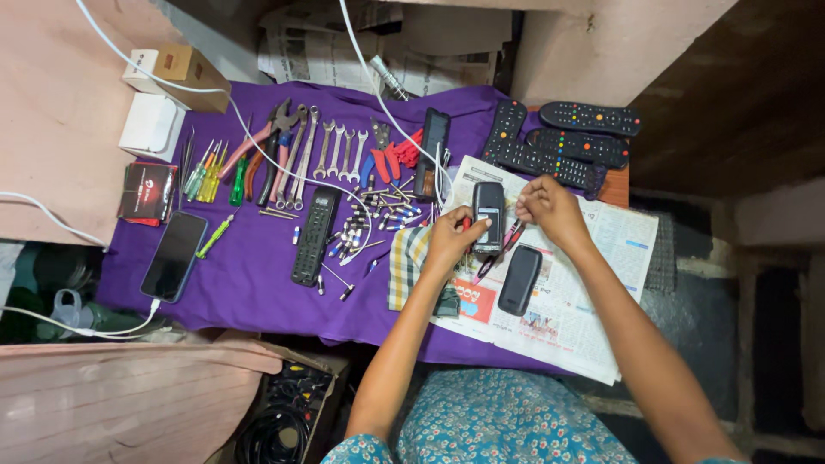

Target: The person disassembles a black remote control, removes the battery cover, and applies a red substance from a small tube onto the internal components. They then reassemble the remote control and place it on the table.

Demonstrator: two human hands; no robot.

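My left hand point(449, 241) grips a small dark mobile phone point(489, 216) and holds it over a spread newspaper point(593, 283). Something red shows by that hand's thumb; I cannot tell what it is. My right hand point(550, 209) is just right of the phone with its fingers pinched together; what they pinch is too small to see. A pink-handled tool point(509, 242) lies under the phone. The phone's dark back cover point(519, 280) lies on the newspaper below my hands.
A purple cloth point(258, 283) covers the table. On it lie spanners point(339, 153), pliers point(275, 142), screwdrivers point(209, 174), several screwdriver bits point(369, 225), a black remote point(314, 236), a charging smartphone point(174, 256) and a checked cloth point(406, 266). Several remotes point(567, 142) lie at the back right.
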